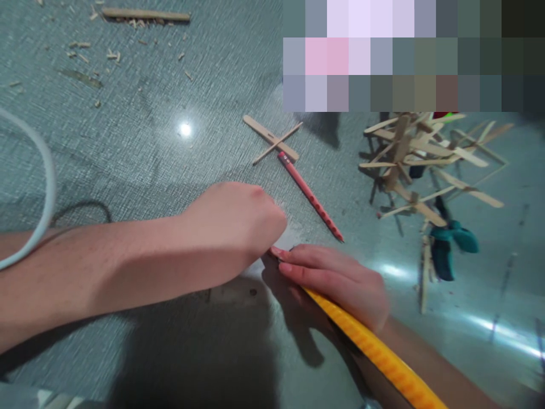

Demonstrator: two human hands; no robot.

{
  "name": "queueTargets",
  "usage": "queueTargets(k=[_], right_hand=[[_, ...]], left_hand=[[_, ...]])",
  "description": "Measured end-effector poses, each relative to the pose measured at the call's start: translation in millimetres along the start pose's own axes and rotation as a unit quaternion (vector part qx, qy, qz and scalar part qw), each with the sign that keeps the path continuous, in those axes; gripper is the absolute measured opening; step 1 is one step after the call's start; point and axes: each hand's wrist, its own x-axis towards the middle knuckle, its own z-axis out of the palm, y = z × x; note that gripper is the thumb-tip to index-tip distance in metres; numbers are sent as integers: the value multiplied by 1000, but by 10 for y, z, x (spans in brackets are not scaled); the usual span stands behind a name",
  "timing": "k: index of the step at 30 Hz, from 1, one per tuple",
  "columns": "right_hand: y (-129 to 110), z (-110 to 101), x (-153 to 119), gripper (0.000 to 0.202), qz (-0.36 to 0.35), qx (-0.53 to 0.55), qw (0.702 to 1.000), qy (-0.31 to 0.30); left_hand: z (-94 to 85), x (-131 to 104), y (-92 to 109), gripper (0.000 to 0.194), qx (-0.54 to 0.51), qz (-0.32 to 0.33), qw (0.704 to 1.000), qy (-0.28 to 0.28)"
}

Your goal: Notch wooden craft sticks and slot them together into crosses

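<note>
My left hand (pixel 238 227) is closed, knuckles up, low over the table; its fingers are hidden beneath it. Close by on its right, my right hand (pixel 340 278) has its fingers pressed together, their tips pinching around a small, thin thing that I cannot make out. A long yellow-orange strip (pixel 361 335) runs from under the right fingers towards the bottom right; whether they grip it is unclear. Beyond the hands lies a red patterned pencil (pixel 313 199). Its eraser end is next to a flat craft stick (pixel 258 129) crossed by a thin wooden stick (pixel 290 132).
At right, a jumbled structure of craft sticks (pixel 432 149) stands beside a teal-handled tool (pixel 443 258). A round wooden stick (pixel 145 15) and scattered wood slivers (pixel 113 55) lie at upper left. A white cable (pixel 49 176) curves over my left forearm. The upper right is pixelated.
</note>
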Motion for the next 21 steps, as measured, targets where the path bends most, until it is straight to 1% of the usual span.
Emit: queueTargets(k=[3,11,17,21], right_hand=[[-17,-17,18,17,-27,-28,999,-12],[-66,14,-18,18,-17,-54,998,-15],[-88,-8,-11,16,-16,-57,998,-10],[-92,-16,-23,17,-6,-57,998,-17]], left_hand=[[-11,-1,10,20,20,-1,1000,-9],[-23,-30,6,21,49,5,999,-14],[-16,-38,2,23,42,-3,999,-8],[0,-31,-14,21,35,5,999,1]])
